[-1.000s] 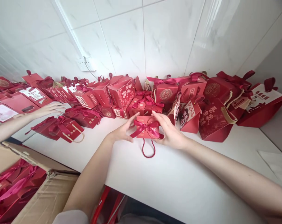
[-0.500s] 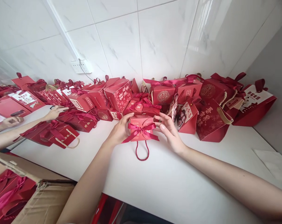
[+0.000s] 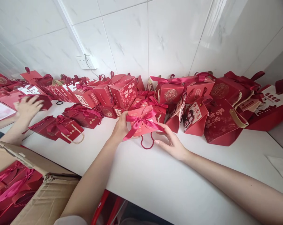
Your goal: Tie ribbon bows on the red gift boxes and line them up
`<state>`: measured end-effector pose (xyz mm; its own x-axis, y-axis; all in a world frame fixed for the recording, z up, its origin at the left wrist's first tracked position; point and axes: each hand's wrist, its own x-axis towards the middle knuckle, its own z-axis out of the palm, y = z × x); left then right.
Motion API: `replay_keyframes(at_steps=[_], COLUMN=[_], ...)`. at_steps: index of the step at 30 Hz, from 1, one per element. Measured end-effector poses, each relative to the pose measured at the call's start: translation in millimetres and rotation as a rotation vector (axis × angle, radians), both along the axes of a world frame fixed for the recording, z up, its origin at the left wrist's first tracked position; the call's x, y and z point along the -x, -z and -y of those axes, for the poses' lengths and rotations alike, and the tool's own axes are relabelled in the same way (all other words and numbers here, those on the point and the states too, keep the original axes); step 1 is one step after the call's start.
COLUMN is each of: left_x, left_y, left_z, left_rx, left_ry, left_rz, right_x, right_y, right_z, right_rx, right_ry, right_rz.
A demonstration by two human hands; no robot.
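A small red gift box (image 3: 141, 119) with a red ribbon bow and a cord handle hanging below it is tilted up just above the white tabletop (image 3: 169, 184). My left hand (image 3: 119, 128) grips its left side with the fingers closed on it. My right hand (image 3: 170, 142) is just to the right and below the box, fingers spread and curved, thumb near the ribbon's end, holding nothing.
A long row of red gift boxes and bags (image 3: 202, 100) lines the tiled wall. Another person's hand (image 3: 27, 106) rests on boxes at the far left. An open cardboard carton (image 3: 21, 187) with red boxes stands at lower left. A white paper (image 3: 280, 164) lies at right.
The small box has been lifted and tipped up by my left hand. My right hand has let go of it and dropped to the table beside it. The other person's hand moved left.
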<state>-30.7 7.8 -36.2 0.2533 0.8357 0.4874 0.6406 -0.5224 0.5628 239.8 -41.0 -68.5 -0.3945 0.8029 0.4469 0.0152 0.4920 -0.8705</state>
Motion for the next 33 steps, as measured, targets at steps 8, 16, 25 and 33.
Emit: replay_keyframes(at_steps=[8, 16, 25, 33], left_x=[-16, -9, -22, -12], left_y=[9.9, 1.3, 3.5, -3.4], left_z=[1, 3, 7, 4], left_rx=[0.046, 0.014, 0.101, 0.055], left_ry=[0.389, 0.355, 0.275, 0.200], left_rz=[0.214, -0.017, 0.005, 0.001], right_x=[2, -7, -11, -6], right_y=[10.4, 5.0, 17.1, 6.7], right_z=[-3, -10, -24, -13], right_rx=[0.064, 0.038, -0.266, -0.235], right_ry=[-0.029, -0.066, 0.169, 0.214], right_rz=[0.005, -0.062, 0.165, -0.060])
